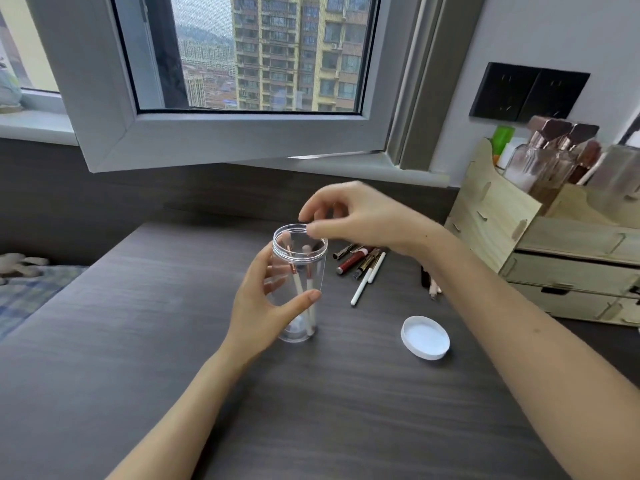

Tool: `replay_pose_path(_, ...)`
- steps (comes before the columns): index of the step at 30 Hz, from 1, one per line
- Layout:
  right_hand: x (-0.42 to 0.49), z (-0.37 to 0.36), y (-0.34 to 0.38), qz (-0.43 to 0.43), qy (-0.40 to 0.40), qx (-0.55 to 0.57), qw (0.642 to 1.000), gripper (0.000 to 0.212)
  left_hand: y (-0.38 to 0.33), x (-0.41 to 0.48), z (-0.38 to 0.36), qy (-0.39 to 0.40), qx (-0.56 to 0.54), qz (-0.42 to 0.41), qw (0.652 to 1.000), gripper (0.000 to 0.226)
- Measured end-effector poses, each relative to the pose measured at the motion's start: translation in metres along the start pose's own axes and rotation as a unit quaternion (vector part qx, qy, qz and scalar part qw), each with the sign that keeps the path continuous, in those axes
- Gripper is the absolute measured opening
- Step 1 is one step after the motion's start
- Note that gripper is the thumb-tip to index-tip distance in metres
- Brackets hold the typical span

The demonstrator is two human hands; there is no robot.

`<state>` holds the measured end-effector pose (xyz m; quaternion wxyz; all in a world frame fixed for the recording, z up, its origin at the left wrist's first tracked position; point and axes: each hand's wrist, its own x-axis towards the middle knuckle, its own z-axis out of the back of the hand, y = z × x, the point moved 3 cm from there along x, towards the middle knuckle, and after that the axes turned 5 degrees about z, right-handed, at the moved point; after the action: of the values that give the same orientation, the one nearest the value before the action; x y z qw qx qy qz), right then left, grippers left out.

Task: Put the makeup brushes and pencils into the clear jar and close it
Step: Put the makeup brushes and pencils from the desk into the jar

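A clear jar [313,261] stands upright at the middle of the dark table, its mouth uncovered. My left hand [261,303] wraps around its side. Two white-handled makeup brushes [300,289] stand inside it, bristles up. My right hand [360,216] hovers just above the jar's rim with fingers spread and nothing in them. To the right of the jar lies a loose bunch of pencils and lip products [360,265], with another pencil [431,284] further right. The white lid [425,337] lies upside down on the table, nearer to me.
A pale wooden organiser [554,258] with drawers and bottles stands at the table's right edge. An open window sash [221,140] hangs over the table's far side. A checked bed cover [31,292] lies to the left.
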<state>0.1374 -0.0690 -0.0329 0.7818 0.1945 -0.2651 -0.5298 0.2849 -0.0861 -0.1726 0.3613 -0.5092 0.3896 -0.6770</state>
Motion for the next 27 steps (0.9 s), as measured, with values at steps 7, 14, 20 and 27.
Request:
replay_pose_path(7,-0.007,-0.028,-0.114,-0.335,-0.103,-0.192,0.917,0.024,0.001,0.0,0.0,-0.006,-0.001,0.004,1.0,0.084)
replay_pose_path(14,-0.014,-0.054,-0.151,-0.425,-0.067,-0.127,0.894,0.023,0.0,0.0,0.0,0.002,-0.006,0.006,1.0,0.089)
replay_pose_path(20,-0.032,-0.047,-0.157,-0.447,-0.097,0.04,0.888,0.009,-0.001,0.0,0.001,0.002,-0.001,0.001,1.0,0.084)
replay_pose_path(27,-0.051,-0.012,-0.097,-0.234,-0.275,0.299,0.883,0.021,0.0,0.0,0.0,0.001,0.001,0.004,1.0,0.087)
